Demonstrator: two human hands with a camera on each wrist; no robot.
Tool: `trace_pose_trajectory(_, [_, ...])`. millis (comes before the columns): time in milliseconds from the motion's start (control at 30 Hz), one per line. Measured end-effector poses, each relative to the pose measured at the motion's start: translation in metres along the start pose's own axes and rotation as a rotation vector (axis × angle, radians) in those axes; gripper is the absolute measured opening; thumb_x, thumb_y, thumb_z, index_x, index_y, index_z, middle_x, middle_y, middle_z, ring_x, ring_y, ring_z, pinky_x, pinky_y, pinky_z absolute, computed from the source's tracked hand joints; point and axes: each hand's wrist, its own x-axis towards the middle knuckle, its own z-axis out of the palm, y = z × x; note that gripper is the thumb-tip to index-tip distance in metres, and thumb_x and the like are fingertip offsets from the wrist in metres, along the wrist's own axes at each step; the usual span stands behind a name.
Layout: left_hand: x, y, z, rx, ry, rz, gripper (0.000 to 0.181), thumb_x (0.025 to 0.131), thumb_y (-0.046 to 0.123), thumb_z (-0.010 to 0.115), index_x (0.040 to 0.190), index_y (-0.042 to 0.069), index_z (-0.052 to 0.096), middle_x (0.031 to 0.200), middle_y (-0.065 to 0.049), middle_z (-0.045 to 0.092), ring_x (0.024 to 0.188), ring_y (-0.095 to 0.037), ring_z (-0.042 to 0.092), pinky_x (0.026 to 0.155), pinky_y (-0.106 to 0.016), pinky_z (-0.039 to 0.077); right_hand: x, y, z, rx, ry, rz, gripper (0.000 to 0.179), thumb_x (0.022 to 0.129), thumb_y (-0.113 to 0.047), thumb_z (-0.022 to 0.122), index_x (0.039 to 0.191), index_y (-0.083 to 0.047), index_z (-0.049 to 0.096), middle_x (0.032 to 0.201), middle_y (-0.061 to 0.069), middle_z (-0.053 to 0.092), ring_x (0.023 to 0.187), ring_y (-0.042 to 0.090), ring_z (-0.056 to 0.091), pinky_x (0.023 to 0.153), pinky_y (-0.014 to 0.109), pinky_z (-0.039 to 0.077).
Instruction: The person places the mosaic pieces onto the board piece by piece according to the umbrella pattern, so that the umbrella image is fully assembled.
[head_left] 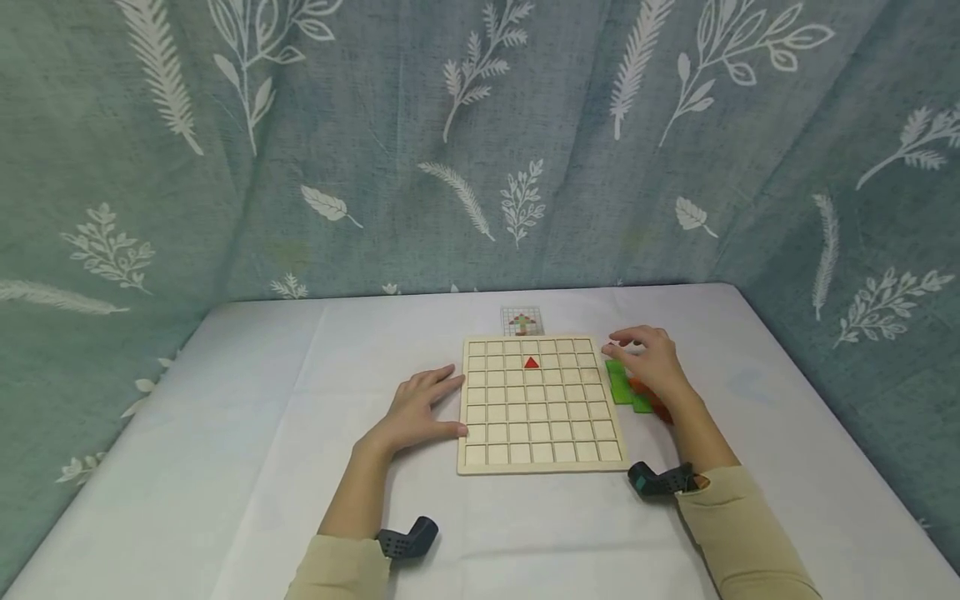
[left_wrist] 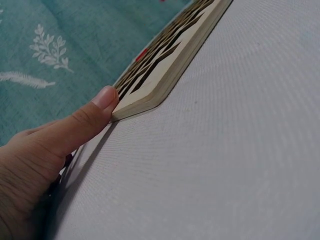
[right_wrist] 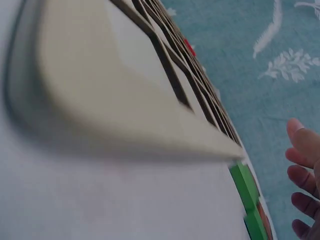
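Note:
A square wooden grid board (head_left: 542,469) lies flat on the table. One red triangle piece (head_left: 531,363) sits in a cell near its far side. My left hand (head_left: 416,412) rests at the board's left edge, fingers spread; in the left wrist view the thumb (left_wrist: 82,122) touches a corner of the rim. To the right of the board, my right hand (head_left: 651,358) hovers over loose pieces, its fingers loosely bent. Green pieces (head_left: 618,382) and orange-red pieces (head_left: 662,410) lie below it, partly hidden. The right wrist view shows no piece between thumb and fingers.
A small card with a gridded coloured picture (head_left: 522,320) lies just beyond the board's far edge. White cloth covers the table (head_left: 285,467). Behind it hangs a blue-green leaf-patterned curtain (head_left: 390,208). Each wrist wears a dark camera mount (head_left: 408,540).

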Motion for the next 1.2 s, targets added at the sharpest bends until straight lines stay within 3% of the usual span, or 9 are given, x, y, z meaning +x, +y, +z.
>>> trace_pose_trajectory(267, [-0.002,0.0,0.001,-0.008,0.007,-0.01,0.091,0.064,0.062,0.076,0.141,0.023,0.047,0.153,0.0,0.032,0.139,-0.027,0.024,0.111,-0.051,0.019,-0.007,0.018,-0.017,-0.079,0.033,0.153,0.047,0.088,-0.041,0.064,0.12,-0.006,0.063,0.115,0.018,0.057,0.112,0.035,0.042,0.093,0.054,0.04])
trace_pose_trajectory(500, [-0.004,-0.001,0.003,-0.017,0.01,-0.012,0.091,0.063,0.063,0.076,0.14,0.023,0.048,0.152,0.001,0.033,0.139,-0.027,0.024,0.11,-0.053,0.02,-0.012,0.031,-0.021,-0.096,0.009,0.258,0.053,0.085,-0.044,0.067,0.123,-0.007,0.061,0.12,0.019,0.054,0.111,0.034,0.042,0.092,0.05,0.045])
trace_pose_trajectory(633, [-0.003,-0.001,0.0,-0.008,0.015,-0.007,0.091,0.063,0.064,0.075,0.14,0.024,0.047,0.153,0.001,0.032,0.139,-0.027,0.024,0.11,-0.053,0.02,-0.011,0.033,-0.02,-0.122,-0.003,0.268,0.05,0.084,-0.04,0.07,0.119,-0.006,0.064,0.116,0.019,0.058,0.104,0.032,0.046,0.089,0.049,0.044])
trace_pose_trajectory(933, [-0.004,0.0,-0.001,-0.007,0.008,-0.016,0.091,0.064,0.061,0.076,0.141,0.023,0.046,0.153,0.001,0.032,0.139,-0.027,0.024,0.11,-0.053,0.019,-0.008,0.034,-0.016,-0.185,-0.035,0.259,0.042,0.085,-0.03,0.071,0.116,-0.002,0.066,0.11,0.02,0.062,0.102,0.034,0.046,0.088,0.054,0.031])
trace_pose_trajectory(1200, [-0.002,0.0,0.002,-0.005,0.005,-0.03,0.092,0.064,0.065,0.074,0.141,0.026,0.046,0.153,0.003,0.031,0.139,-0.026,0.023,0.109,-0.053,0.022,-0.007,0.026,-0.019,-0.179,-0.018,0.224,0.039,0.087,-0.03,0.068,0.117,-0.004,0.066,0.113,0.018,0.059,0.099,0.032,0.047,0.085,0.046,0.048])
